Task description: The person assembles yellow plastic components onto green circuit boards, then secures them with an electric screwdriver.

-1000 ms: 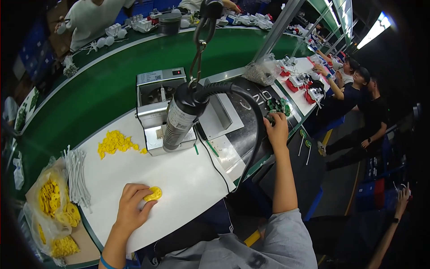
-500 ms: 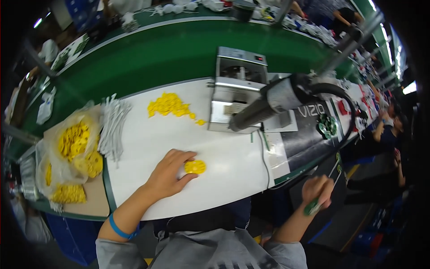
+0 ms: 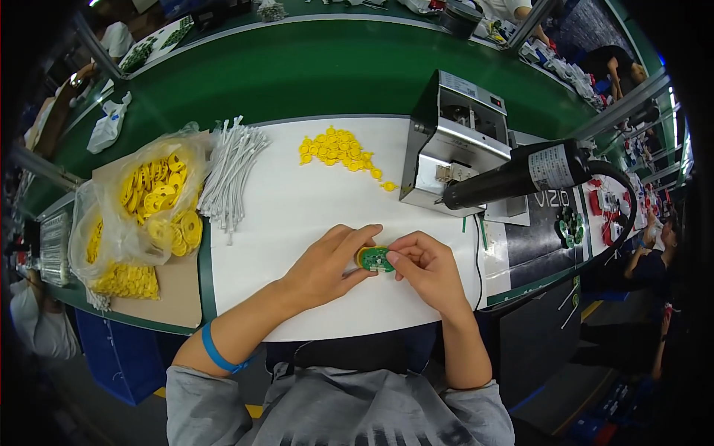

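Observation:
Over the white work mat, my left hand curls its thumb and fingers around a round yellow plastic piece. A small green circuit board lies over that piece and hides most of it. From the right, my right hand pinches the board's edge between thumb and fingers. Whether the board is seated in the yellow piece, I cannot tell. Beyond my hands lies a loose heap of small yellow plastic parts.
A metal box-shaped machine stands back right, a black cylindrical tool slanting before it. Green circuit boards sit farther right. At left are white strips and a clear bag of yellow discs. A green belt runs behind.
My right hand has come in from the right, bringing the green circuit board to the yellow piece in my left hand. The view has shifted, so the bench appears farther right.

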### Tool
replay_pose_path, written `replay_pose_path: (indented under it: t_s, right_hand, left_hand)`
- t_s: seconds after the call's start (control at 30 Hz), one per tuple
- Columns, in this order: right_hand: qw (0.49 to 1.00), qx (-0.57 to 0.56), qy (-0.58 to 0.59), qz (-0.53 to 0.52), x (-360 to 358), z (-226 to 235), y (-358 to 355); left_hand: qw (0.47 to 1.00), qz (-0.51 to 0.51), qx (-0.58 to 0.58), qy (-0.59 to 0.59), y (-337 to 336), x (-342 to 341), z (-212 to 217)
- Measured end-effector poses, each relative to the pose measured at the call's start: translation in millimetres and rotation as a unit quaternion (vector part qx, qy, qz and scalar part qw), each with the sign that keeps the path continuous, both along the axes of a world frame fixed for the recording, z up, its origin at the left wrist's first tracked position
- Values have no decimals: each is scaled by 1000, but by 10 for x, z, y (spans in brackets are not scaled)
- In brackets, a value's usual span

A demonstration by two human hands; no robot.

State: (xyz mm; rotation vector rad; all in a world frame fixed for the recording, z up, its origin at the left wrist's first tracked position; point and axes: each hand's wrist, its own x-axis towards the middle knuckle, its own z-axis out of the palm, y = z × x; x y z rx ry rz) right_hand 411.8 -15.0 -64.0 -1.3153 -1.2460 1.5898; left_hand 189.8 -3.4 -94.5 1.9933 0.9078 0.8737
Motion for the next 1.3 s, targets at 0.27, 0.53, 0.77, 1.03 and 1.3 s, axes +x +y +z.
replay_pose_path:
  t_s: [0.27, 0.53, 0.77, 1.03, 1.3]
  right_hand:
    - [974, 155, -164, 12, -144, -128, 83]
    - [996, -46, -2, 72, -11, -158, 91]
    - [998, 30, 23, 43, 74, -331, 53]
    - [998, 1, -21, 58, 73, -403, 96]
    - [997, 47, -32, 52, 11, -515, 80]
  left_hand:
    - [999, 8, 30, -28, 15, -96, -91]
    - [995, 4, 85, -44, 21, -22, -154]
    - [872, -46, -421, -243, 134, -29, -206]
    - [863, -42, -438, -248, 170, -32, -366]
    - [879, -40, -407, -244, 127, -36, -440]
